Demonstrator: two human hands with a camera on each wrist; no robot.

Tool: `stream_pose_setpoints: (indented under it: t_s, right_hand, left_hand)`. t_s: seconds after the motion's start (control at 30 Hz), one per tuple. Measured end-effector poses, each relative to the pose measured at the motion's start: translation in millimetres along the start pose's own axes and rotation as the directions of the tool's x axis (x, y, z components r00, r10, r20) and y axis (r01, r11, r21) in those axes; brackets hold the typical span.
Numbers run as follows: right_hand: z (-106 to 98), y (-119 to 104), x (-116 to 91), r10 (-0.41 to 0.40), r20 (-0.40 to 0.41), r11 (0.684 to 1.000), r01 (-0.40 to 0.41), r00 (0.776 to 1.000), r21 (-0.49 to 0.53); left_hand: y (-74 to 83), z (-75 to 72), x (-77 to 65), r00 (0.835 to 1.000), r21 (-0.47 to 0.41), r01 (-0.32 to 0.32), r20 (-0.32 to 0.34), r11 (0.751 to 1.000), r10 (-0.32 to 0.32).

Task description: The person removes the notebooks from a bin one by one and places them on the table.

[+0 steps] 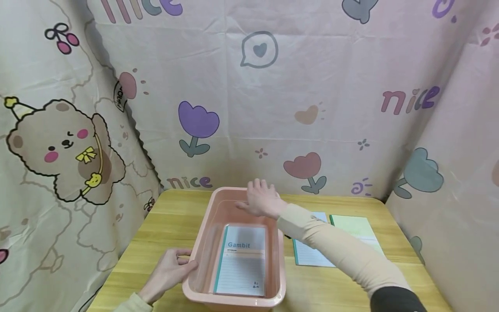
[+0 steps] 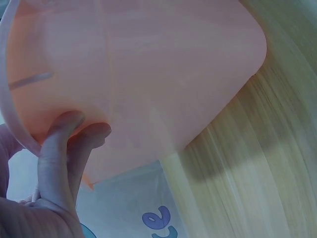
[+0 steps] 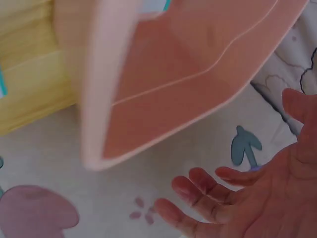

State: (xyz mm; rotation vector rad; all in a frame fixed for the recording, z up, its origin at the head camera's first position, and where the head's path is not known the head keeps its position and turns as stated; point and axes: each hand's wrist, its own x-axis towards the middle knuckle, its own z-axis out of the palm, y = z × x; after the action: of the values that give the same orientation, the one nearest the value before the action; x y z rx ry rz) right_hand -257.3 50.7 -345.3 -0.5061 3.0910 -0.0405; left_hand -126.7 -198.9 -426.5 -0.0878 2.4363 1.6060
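Note:
A pink plastic basin [image 1: 234, 300] stands on the wooden table, holding a blue-and-white notebook [image 1: 242, 268] marked "Gambit" flat on its bottom. My left hand [image 1: 168, 272] grips the basin's left rim; in the left wrist view its fingers [image 2: 55, 153] press on the outer wall [image 2: 173, 74]. Over the basin's far end hovers my right hand [image 1: 262, 200], fingers spread and holding nothing. The right wrist view has this hand [image 3: 242, 198] palm in sight, apart from the basin's rim [image 3: 163, 144].
Right of the basin lie a blue-lined notebook [image 1: 312, 256] and a green notebook [image 1: 352, 225], both partly covered by my right forearm. A small dark object [image 1: 287, 236] shows beside the basin's right wall. Printed curtains [image 1: 249, 86] enclose the table's back and sides.

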Motion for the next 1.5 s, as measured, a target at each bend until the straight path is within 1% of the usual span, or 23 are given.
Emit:
stream_pose_setpoints:
  t_s: [0.13,0.3,0.43,0.57,0.67,0.77,0.9,1.03,1.1,1.23,1.5]
  right_hand:
    - [10.9,-25.1,12.2,0.02,0.018,1.0,-0.02,1.0,0.006]
    - [32.3,-50.0,25.1,0.057,0.092,0.998,-0.055,0.994,-0.028]
    - [49.8,-62.9,33.1,0.111,0.117,0.993,-0.106,0.987,-0.049]
    - [66.8,-70.1,36.1,0.162,0.135,0.987,-0.161,0.978,-0.015]
    - [80.4,-71.7,35.6,0.192,0.156,0.98,-0.198,0.969,0.027]
    - [96.0,-70.0,34.4,0.216,0.155,0.97,-0.229,0.964,0.076]
    - [123.5,-64.3,34.0,0.221,0.123,0.958,-0.239,0.967,0.159]
    - [152.4,-58.8,35.3,0.21,0.125,0.95,-0.233,0.97,0.207]
    - [165.3,-57.2,37.0,0.209,0.146,0.952,-0.235,0.967,0.196]
    - [185.8,-56.2,41.5,0.207,0.151,0.961,-0.23,0.967,0.153]
    - [206.8,-56.2,43.6,0.174,0.125,0.984,-0.178,0.977,0.025]
  left_hand:
    - [-0.1,-1.3,0.6,1.0,-0.006,0.0,0.007,1.0,0.0]
    - [-2.1,-1.7,1.3,1.0,-0.005,-0.008,0.01,1.0,0.008]
    - [-3.5,-0.7,2.0,1.0,-0.001,-0.021,0.009,1.0,0.021]
    - [-2.9,0.2,2.2,1.0,0.004,-0.021,0.005,1.0,0.021]
    - [-2.6,1.0,1.8,1.0,0.01,-0.018,-0.001,1.0,0.018]
    - [-2.6,1.4,1.5,1.0,0.016,-0.018,-0.015,1.0,0.018]
    - [-3.3,1.0,1.1,1.0,0.0,-0.03,-0.011,1.0,0.03]
    - [-3.7,0.2,0.3,0.999,-0.024,-0.037,0.014,0.999,0.037]
    - [-3.8,-0.1,-0.3,0.999,-0.026,-0.035,0.014,0.999,0.035]
    - [-3.3,-0.2,-0.8,0.999,-0.02,-0.035,0.007,0.999,0.035]
    - [-3.8,-1.2,-1.4,0.998,-0.022,-0.052,0.022,0.998,0.053]
